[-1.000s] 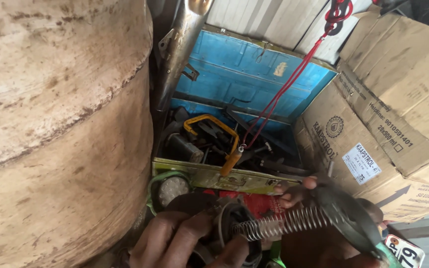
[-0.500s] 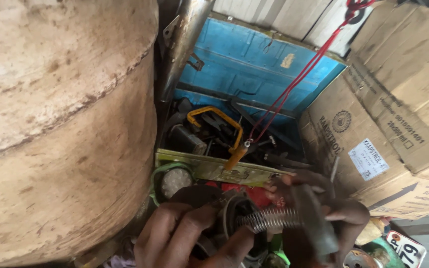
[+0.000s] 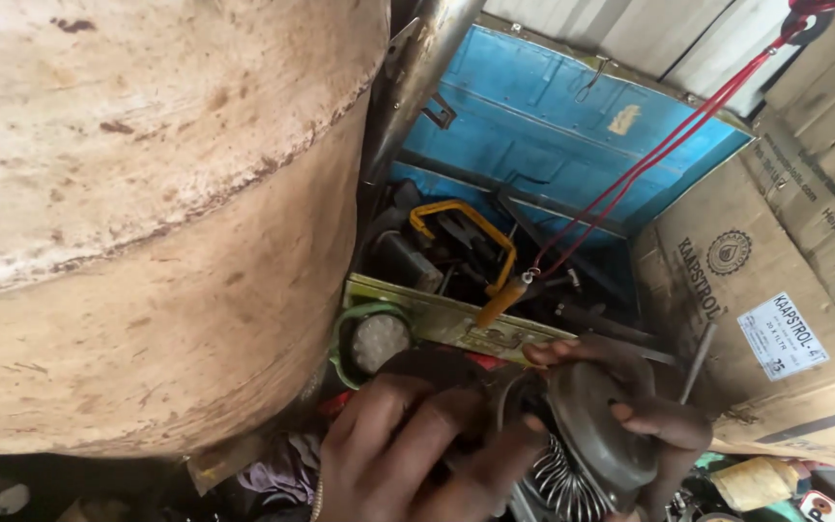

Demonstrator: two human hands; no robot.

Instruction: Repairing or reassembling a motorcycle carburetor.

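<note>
A: Left hand (image 3: 408, 454) low at the near edge, fingers curled shut around a dark metal part (image 3: 456, 382), thumb stretched right toward the coil.

B: Right hand (image 3: 645, 425) just beside it, fingers wrapped over a grey metal disc (image 3: 596, 430), closed on the rim. Steel coil spring (image 3: 562, 483) directly under the disc, touching it, at the bottom edge of view.

A: Both held just near of the open blue metal toolbox (image 3: 553, 126). Lid tilted back, far and right, inner face painted blue.

B: Inside the box: a jumble of dark tools, most too shadowed to tell apart. Yellow-framed hacksaw (image 3: 466, 227) lying on top toward the left. Orange-handled tool (image 3: 500, 302) leaning over the near rim.

A: Near rim of the box a worn yellow-green strip (image 3: 437, 319). Round green-rimmed part with a pale grey face (image 3: 374, 338) just left of it, tucked against the drum.

B: Big rusty cream drum (image 3: 147, 213) filling the whole left side. Red cord (image 3: 669, 145) running from the upper right corner down into the box.

A: Cardboard cartons (image 3: 775, 290) stacked to the right, touching the lid. Yellowish bottle (image 3: 751, 480) low right, beneath them.
</note>
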